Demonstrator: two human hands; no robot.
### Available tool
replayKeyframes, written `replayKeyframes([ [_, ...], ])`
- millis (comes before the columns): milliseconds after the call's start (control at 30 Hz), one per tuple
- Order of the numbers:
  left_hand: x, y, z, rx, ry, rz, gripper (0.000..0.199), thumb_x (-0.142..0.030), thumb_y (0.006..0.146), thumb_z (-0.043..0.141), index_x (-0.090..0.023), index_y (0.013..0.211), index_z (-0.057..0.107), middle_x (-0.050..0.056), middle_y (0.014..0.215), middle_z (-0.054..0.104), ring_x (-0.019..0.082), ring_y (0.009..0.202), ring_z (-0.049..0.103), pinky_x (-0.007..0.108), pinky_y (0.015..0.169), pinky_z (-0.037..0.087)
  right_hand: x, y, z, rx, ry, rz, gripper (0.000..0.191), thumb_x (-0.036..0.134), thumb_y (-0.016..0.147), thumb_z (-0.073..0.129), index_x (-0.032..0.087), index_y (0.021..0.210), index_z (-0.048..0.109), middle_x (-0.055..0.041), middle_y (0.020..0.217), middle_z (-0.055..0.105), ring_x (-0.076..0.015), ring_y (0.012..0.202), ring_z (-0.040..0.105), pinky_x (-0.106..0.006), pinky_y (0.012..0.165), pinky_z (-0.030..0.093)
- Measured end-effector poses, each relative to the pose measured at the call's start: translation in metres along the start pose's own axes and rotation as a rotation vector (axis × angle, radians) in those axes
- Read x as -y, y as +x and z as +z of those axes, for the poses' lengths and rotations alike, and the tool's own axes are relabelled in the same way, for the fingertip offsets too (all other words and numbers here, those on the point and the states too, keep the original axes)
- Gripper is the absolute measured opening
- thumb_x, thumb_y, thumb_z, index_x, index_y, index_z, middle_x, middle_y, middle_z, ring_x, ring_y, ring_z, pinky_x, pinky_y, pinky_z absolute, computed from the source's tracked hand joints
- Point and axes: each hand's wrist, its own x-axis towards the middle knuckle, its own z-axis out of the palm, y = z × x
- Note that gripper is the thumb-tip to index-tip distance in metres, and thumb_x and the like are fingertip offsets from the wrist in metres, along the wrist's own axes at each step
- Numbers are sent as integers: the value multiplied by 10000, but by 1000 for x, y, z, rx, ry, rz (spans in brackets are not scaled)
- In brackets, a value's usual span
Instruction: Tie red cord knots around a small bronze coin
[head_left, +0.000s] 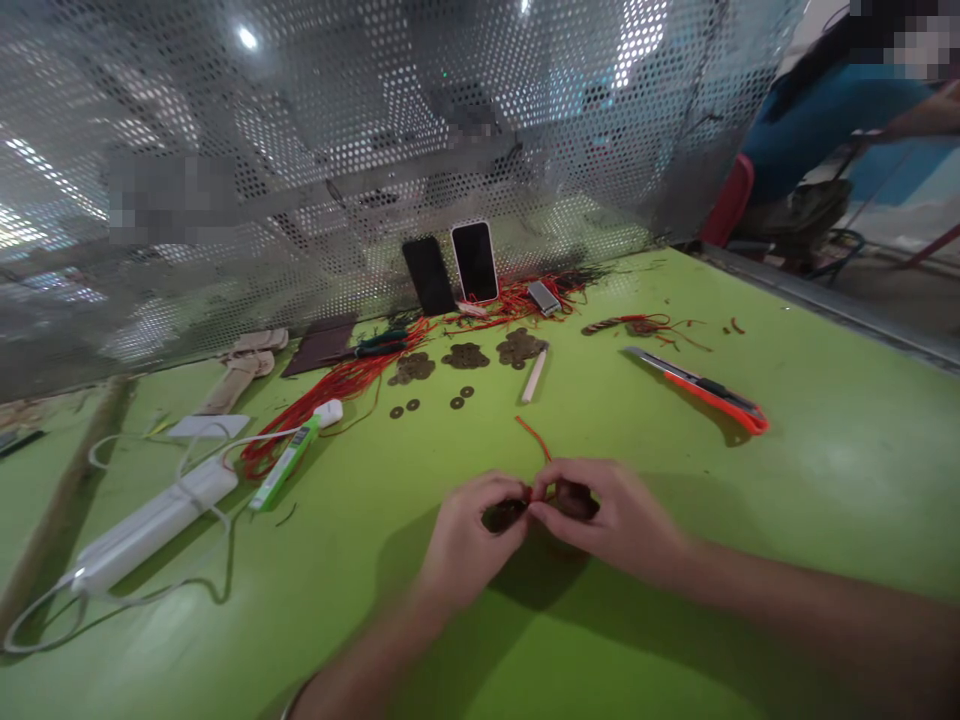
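Over the green table, my left hand (480, 530) and my right hand (611, 520) meet, thumbs and forefingers pinched on a red cord (534, 438). One loose end of the cord sticks out past the fingertips, away from me. The part between my fingers is mostly hidden, so I cannot tell whether it is knotted. Beyond my hands, several dark round coins with holes lie in heaps, among them a middle heap (465, 356). A few single coins (457, 403) lie in front of the heaps. A pale stick-like tool (535, 375) rests beside the right heap.
An orange box cutter (705, 390) lies to the right, blade out. Red cords (315, 405), green-handled pliers (381, 343), a green narrow box (286, 462) and a white power strip (157, 525) occupy the left. Two phones (475, 262) lean on the perforated metal screen (337, 150). A person sits far right.
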Motion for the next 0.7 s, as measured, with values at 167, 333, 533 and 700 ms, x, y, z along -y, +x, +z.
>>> replayKeyframes([
  [167, 1, -1, 1, -7, 30, 31, 90, -143, 753, 598, -181, 790, 671, 19, 797, 673, 152, 762, 610, 274, 713, 481, 2, 1, -1, 4, -12, 31, 143, 297, 795, 550, 170, 771, 610, 24, 556, 511, -84, 501, 409, -214, 471, 295],
  [333, 3, -1, 1, -8, 55, 56, 141, -90, 730, 617, -185, 809, 686, 12, 809, 684, 143, 742, 611, 274, 704, 486, 3, 2, -1, 20, 3, 52, 126, 283, 770, 560, 167, 764, 608, 30, 550, 517, -78, 495, 412, -200, 464, 297],
  [533, 3, -1, 1, 2, 77, 55, 134, -98, 734, 627, -176, 822, 691, 20, 824, 688, 146, 741, 615, 289, 711, 496, 2, 2, -2, 30, -52, 49, 112, 261, 781, 545, 167, 771, 605, 24, 588, 557, -80, 516, 446, -196, 483, 314],
  [700, -1, 0, 0, 4, 67, 40, 107, -149, 763, 611, -176, 838, 682, 20, 840, 685, 148, 758, 613, 290, 718, 501, 1, 4, -3, 85, -64, 30, 144, 275, 838, 490, 169, 811, 583, 14, 637, 588, -87, 527, 469, -202, 493, 322],
])
